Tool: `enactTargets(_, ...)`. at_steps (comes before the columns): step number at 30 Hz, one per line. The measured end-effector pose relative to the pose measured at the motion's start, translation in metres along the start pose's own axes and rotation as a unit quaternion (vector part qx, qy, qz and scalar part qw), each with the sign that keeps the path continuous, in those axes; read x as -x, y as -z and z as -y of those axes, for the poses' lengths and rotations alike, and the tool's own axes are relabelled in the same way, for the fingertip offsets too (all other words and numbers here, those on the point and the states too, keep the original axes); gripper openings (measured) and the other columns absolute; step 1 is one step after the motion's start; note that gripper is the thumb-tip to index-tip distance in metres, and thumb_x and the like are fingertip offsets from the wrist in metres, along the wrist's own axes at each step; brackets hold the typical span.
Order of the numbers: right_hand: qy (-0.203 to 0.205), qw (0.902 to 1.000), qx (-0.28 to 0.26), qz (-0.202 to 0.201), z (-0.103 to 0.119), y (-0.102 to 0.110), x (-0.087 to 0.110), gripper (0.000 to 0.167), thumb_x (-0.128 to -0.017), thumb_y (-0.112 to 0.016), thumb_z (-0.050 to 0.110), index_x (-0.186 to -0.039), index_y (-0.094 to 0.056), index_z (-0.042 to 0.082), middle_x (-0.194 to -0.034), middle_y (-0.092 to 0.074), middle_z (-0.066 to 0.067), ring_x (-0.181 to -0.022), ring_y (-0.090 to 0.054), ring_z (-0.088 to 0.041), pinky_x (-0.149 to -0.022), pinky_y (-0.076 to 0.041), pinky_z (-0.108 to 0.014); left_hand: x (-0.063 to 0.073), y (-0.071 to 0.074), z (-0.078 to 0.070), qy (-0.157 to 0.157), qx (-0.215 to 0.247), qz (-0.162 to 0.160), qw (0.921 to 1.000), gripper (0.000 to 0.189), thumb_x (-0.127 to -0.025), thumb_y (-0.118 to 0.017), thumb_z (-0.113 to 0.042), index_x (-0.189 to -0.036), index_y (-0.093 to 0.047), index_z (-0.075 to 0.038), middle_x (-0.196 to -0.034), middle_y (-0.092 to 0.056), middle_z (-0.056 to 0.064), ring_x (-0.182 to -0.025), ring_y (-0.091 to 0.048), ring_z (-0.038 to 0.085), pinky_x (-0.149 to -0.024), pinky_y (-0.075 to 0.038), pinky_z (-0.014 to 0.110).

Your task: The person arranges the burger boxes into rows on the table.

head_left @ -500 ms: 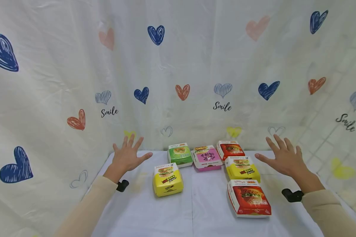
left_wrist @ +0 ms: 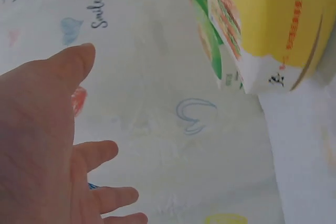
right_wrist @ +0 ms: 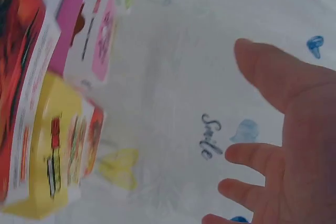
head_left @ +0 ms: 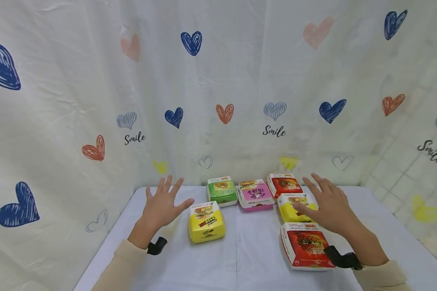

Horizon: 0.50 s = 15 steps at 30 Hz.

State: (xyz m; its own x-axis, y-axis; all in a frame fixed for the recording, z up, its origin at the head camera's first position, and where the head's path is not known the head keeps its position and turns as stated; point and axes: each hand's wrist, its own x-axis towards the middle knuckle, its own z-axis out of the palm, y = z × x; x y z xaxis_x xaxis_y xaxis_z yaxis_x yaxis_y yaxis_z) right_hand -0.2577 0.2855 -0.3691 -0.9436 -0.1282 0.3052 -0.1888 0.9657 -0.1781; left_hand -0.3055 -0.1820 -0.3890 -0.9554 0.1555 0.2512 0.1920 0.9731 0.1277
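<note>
Both hands are spread above the table and hold nothing. My left hand [head_left: 159,208] is just left of a yellow burger box [head_left: 206,222]; that box also shows at the upper right of the left wrist view. My right hand [head_left: 331,208] hovers over the right side, partly covering a second yellow burger box [head_left: 295,208]. In front of that box lies a larger red burger box [head_left: 307,244], partly behind the right wrist's black strap. At the back stand a green burger box [head_left: 222,190], a pink burger box [head_left: 255,195] and another red burger box [head_left: 285,184].
A white cloth covers the table [head_left: 255,250], with a seam down its middle. Behind it hangs a pale curtain [head_left: 240,60] printed with hearts and the word Smile, close to the back boxes.
My right hand has moved left, from beside the right-hand boxes to over them. The left hand has shifted slightly right and down, closer to the yellow box. The boxes have stayed put.
</note>
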Motion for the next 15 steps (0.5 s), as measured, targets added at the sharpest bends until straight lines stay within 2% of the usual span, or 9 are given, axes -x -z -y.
enactTargets(2, 0.009, 0.9995, -0.028, 0.010, 0.017, -0.005, 0.002, 0.095, -0.085, -0.074, 0.058, -0.156, -0.038, 0.007, -0.161, -0.026, -0.028, -0.141, -0.026, -0.058, -0.107, -0.023, -0.081, 0.005, -0.003, -0.005, -0.004, 0.029, -0.013, 0.9995, 0.088, -0.093, -0.049, -0.076, -0.162, -0.029, -0.025, -0.169, -0.025, 0.016, -0.156, -0.023, 0.042, -0.117, -0.014, 0.077)
enactTargets(5, 0.024, 0.9962, -0.078, 0.029, 0.042, -0.015, 0.004, 0.085, -0.087, -0.072, 0.057, -0.152, -0.044, 0.009, -0.160, -0.032, -0.024, -0.142, -0.030, -0.054, -0.108, -0.026, -0.080, 0.009, -0.010, -0.009, -0.011, 0.084, -0.043, 0.9955, 0.078, -0.095, -0.058, -0.063, -0.158, -0.039, -0.021, -0.162, -0.042, 0.014, -0.150, -0.039, 0.037, -0.118, -0.027, 0.068)
enactTargets(9, 0.044, 0.9890, -0.135, 0.041, 0.074, -0.031, 0.004, 0.072, -0.090, -0.071, 0.054, -0.146, -0.053, 0.013, -0.156, -0.044, -0.017, -0.142, -0.039, -0.046, -0.108, -0.035, -0.075, 0.013, -0.025, -0.013, 0.011, 0.148, -0.064, 0.9869, 0.065, -0.096, -0.066, -0.048, -0.151, -0.049, -0.020, -0.149, -0.058, 0.009, -0.137, -0.054, 0.033, -0.110, -0.045, 0.057)
enactTargets(12, 0.048, 0.9790, -0.190, 0.057, 0.093, -0.047, 0.002, 0.060, -0.092, -0.072, 0.049, -0.141, -0.057, 0.018, -0.151, -0.050, -0.010, -0.140, -0.045, -0.038, -0.109, -0.040, -0.068, 0.014, -0.036, -0.014, 0.033, 0.184, -0.068, 0.9801, 0.057, -0.096, -0.069, -0.043, -0.146, -0.054, -0.021, -0.138, -0.065, 0.007, -0.127, -0.062, 0.030, -0.099, -0.054, 0.053)
enactTargets(15, 0.039, 0.9633, -0.252, 0.086, 0.110, -0.066, -0.002, 0.051, -0.093, -0.071, 0.048, -0.135, -0.060, 0.023, -0.147, -0.053, -0.003, -0.138, -0.049, -0.031, -0.109, -0.044, -0.061, 0.014, -0.048, -0.013, 0.045, 0.213, -0.067, 0.9738, 0.049, -0.096, -0.070, -0.039, -0.139, -0.060, -0.021, -0.128, -0.068, 0.005, -0.116, -0.065, 0.025, -0.091, -0.057, 0.047)
